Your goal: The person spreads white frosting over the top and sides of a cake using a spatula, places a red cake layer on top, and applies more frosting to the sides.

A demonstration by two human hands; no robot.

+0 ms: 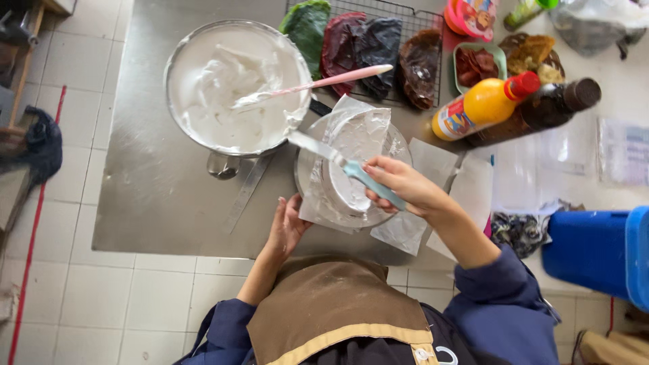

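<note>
Head camera shows our right hand (pixel 405 186) with fingers closed around the light-blue handle of a palette knife (pixel 341 162), its blade reaching toward the big bowl of white cream (pixel 233 84). Our left hand (pixel 289 226), fingers loosely open, touches the edge of the turntable (pixel 307 196) with the small white cake (pixel 351 159). We judge the cake already mostly covered on top, while smoothing remains.

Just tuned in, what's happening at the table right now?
A person is spreading white cream on a small round cake atop a turntable. The right hand holds a blue-handled palette knife; the left hand rests at the turntable's edge. A big bowl of cream with a pink spatula sits alongside.
</note>
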